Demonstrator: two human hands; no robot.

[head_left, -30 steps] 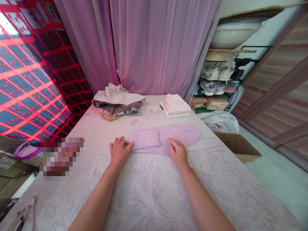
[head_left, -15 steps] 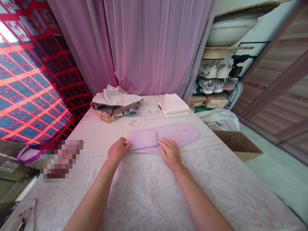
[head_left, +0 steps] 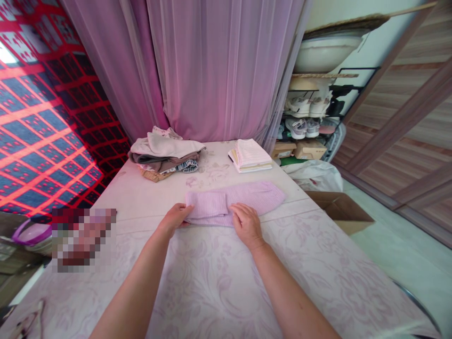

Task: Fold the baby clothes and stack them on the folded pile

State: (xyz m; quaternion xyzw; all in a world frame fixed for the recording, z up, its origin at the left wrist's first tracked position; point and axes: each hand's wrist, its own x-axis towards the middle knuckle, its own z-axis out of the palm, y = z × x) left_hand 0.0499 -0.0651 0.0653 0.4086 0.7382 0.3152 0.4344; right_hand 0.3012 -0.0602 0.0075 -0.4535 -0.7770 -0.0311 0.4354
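A lilac ribbed garment [head_left: 208, 203] lies crosswise on the bed or table cover in front of me, its left part folded over to the right. At its left edge, my left hand [head_left: 175, 218] grips the folded end, thumb on top and fingers partly hidden underneath. My right hand [head_left: 247, 226] rests palm down just right of the fold's edge, its fingers laid on the lower layer. The unfolded part [head_left: 263, 194] reaches out to the right beyond that hand and narrows to a rounded end.
Behind to the left, a heap of clothes [head_left: 165, 147] sits on a wicker basket [head_left: 154, 175]. A neat stack of folded cloths [head_left: 250, 156] lies at the back right. A cardboard box [head_left: 339, 207] and a shoe rack [head_left: 303, 113] stand off the right side. Curtains [head_left: 219, 70] hang behind.
My left hand has closed in on the garment's left folded edge, thumb now over the cloth. My right hand stays about where it was. The view has turned slightly to the right.
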